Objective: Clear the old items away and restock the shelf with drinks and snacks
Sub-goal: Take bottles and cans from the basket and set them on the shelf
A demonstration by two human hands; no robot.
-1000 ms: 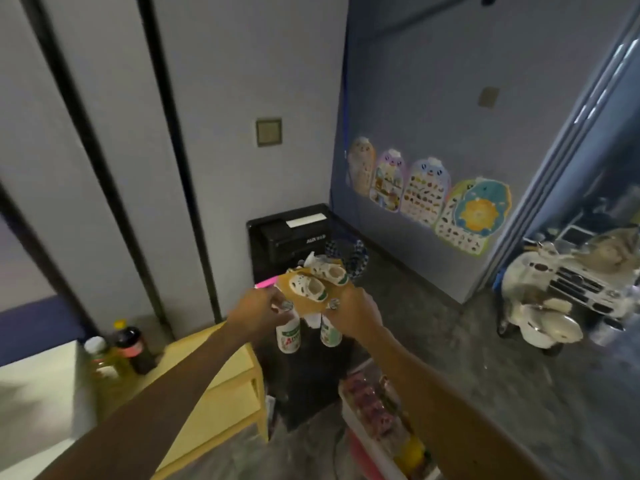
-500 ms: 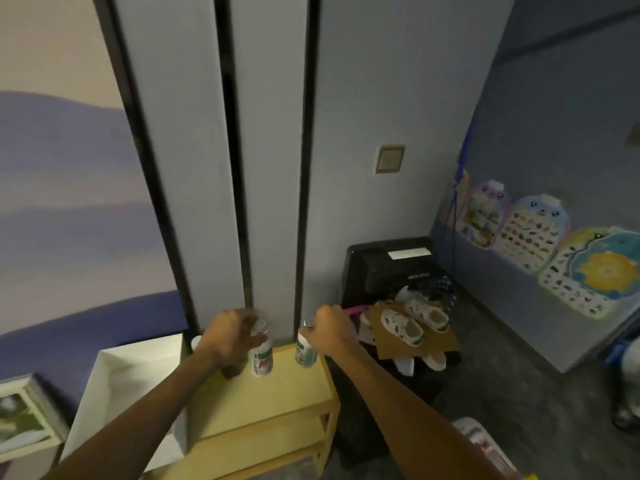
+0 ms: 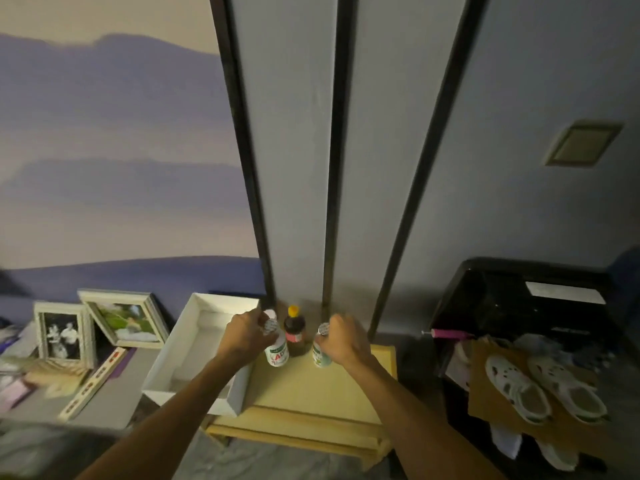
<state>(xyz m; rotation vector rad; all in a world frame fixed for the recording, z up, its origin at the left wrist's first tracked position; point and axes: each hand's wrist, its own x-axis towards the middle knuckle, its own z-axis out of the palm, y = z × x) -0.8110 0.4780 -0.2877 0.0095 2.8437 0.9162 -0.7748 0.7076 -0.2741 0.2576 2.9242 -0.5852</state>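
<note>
While left grip [image 3: 246, 336] curls round left bottle [image 3: 277, 355] and right grip [image 3: 343, 342] round right bottle [image 3: 319, 356], both upright at back of yellow shelf [image 3: 322, 388] top, flanking dark bottle [image 3: 295, 337], restocking looks barely begun; no snacks visible there.

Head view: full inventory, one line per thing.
small bottles: 2, white, on shelf top, one per hand
dark bottle: 1, brown, yellow cap, between them
shelf: 1, yellow, centre
open box: 1, white, left of shelf
picture frames: 2, pale, far left
black unit: 1, right
shoes: 2, white, on brown cardboard
wall plate: 1, tan, upper right
left hand: grips left bottle's top
right hand: grips right bottle's top
</note>
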